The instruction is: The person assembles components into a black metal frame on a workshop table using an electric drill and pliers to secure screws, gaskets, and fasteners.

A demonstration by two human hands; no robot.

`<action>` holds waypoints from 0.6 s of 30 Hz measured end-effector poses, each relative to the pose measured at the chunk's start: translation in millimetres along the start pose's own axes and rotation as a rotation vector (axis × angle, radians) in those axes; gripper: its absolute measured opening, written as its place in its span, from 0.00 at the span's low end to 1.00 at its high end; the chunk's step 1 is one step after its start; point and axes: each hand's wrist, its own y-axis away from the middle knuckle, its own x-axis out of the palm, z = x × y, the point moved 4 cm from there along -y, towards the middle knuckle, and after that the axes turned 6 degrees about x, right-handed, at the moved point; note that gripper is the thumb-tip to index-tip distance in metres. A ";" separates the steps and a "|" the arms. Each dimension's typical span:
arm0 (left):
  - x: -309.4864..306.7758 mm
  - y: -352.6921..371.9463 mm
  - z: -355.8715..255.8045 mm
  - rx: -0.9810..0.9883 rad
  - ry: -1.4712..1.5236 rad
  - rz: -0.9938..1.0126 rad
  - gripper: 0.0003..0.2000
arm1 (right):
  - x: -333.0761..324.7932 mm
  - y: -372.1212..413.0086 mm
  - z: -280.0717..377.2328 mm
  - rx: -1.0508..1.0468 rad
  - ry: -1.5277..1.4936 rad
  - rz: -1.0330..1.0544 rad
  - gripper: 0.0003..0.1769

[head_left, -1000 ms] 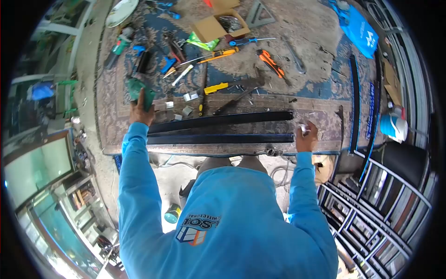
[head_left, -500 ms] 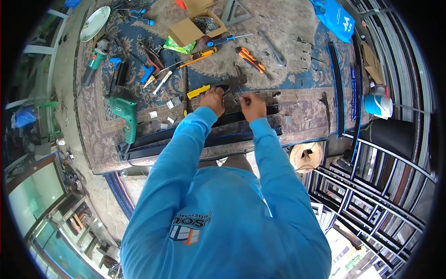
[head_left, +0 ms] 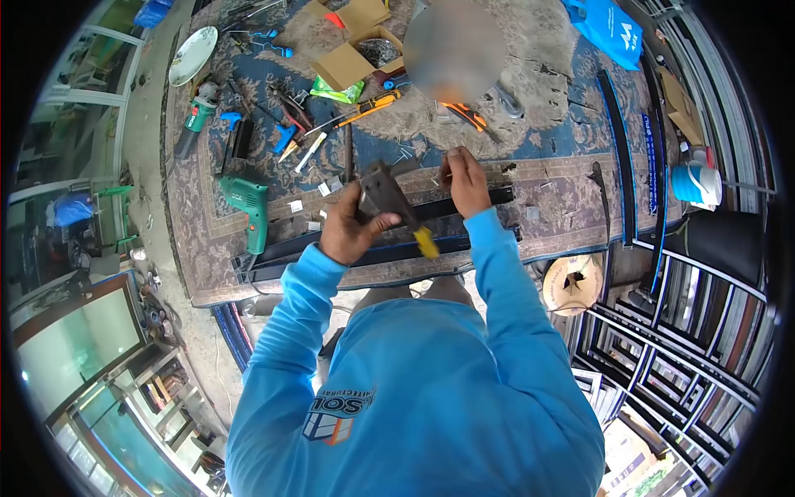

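Note:
My left hand (head_left: 341, 232) grips a hand riveter (head_left: 383, 195), with a dark grey metal body and a yellow grip end pointing toward me. It is raised over two dark metal profiles (head_left: 319, 246) lying along the near edge of the table. Just to the right, my right hand (head_left: 469, 184) is closed with thumb and fingertips together; whatever is between them is too small to make out. Several small silver rivets (head_left: 404, 154) lie on the carpet beyond the riveter.
A green drill (head_left: 247, 207), an angle grinder (head_left: 199, 112), screwdrivers (head_left: 368, 106) and orange-handled pliers (head_left: 468, 116) lie on the carpeted table (head_left: 555, 195). An open cardboard box (head_left: 344, 68) stands farther back. A round blurred patch hides part of the far side.
My left hand has lifted the riveter and turned it, its yellow end now toward me. My right hand has moved slightly right and away from it. The view has shifted a little.

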 end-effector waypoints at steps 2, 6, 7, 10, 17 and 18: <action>13.0 8.7 4.4 -0.099 0.049 0.127 0.29 | -4.6 29.5 42.0 0.033 -0.262 0.089 0.17; 44.7 7.5 -16.2 -0.018 0.105 0.183 0.27 | -8.1 67.0 87.9 -0.052 -0.330 0.098 0.21; 52.7 8.3 -13.7 -0.021 0.131 0.194 0.27 | -14.2 70.8 90.5 -0.056 -0.306 0.092 0.21; 72.9 13.0 -7.2 -0.047 0.169 0.229 0.27 | -36.0 77.9 90.6 -0.068 -0.287 0.094 0.19; 107.5 16.1 -25.5 -0.081 0.105 0.279 0.26 | -83.7 96.5 87.5 -0.125 -0.133 0.110 0.15; 110.6 17.7 -24.4 -0.100 0.071 0.302 0.26 | -89.5 98.3 86.9 -0.142 -0.114 0.118 0.15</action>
